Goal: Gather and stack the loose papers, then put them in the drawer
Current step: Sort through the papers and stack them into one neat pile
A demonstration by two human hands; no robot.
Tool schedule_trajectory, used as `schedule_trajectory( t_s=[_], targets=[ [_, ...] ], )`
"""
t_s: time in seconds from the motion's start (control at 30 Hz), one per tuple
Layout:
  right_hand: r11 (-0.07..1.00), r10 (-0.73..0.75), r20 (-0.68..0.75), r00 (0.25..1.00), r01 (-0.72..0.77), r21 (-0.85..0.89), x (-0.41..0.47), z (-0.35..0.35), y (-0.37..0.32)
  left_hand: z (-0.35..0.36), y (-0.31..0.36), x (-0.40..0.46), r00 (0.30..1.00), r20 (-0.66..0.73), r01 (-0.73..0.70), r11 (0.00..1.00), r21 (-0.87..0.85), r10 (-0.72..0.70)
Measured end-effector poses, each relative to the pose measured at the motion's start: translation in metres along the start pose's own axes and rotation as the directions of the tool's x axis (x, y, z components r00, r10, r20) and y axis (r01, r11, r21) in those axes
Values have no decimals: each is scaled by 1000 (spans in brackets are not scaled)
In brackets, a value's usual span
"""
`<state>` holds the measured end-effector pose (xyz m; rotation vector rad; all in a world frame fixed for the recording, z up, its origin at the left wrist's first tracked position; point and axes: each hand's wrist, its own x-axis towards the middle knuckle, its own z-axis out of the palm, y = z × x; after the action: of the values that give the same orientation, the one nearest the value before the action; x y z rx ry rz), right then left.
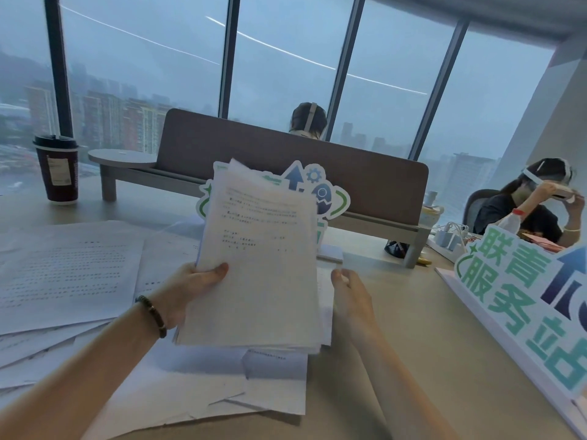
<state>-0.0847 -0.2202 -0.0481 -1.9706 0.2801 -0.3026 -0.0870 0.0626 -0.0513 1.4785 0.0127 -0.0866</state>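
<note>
I hold a stack of printed white papers (260,265) raised above the desk, tilted up toward me. My left hand (193,287) grips its left edge, thumb on the top sheet; a dark bead bracelet is on that wrist. My right hand (349,290) is at the stack's right edge, fingers curled behind the sheets, thumb near the edge. More loose papers (63,271) lie fanned over the left of the desk, and other sheets (203,382) lie under the stack. No drawer is in view.
A dark coffee cup (58,169) stands at the far left. A cut-out sign (327,192) stands behind the stack, a larger teal sign (521,296) on the right. A grey divider (286,160) crosses the desk (397,312). Two people sit beyond it.
</note>
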Motion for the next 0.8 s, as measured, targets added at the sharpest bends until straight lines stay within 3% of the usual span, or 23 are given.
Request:
schedule_trajectory(
  t_s=[0.23, 0.33, 0.57, 0.8],
  targets=[
    [907, 278, 113, 954, -299, 297, 22, -2, 14, -16, -9, 12, 978, -127, 176, 982, 62, -167],
    [896, 297, 209, 932, -347, 275, 20, 4, 17, -15, -12, 13, 968, -147, 218, 970, 106, -201],
    [972, 177, 250, 952, -208, 105, 12, 17, 21, -9, -9, 10, 969, -150, 222, 961, 164, -198],
    [987, 156, 255, 954, -162, 5, 15, 26, 14, -17, -2, 10, 967, -182, 222, 943, 249, -180]
  ],
)
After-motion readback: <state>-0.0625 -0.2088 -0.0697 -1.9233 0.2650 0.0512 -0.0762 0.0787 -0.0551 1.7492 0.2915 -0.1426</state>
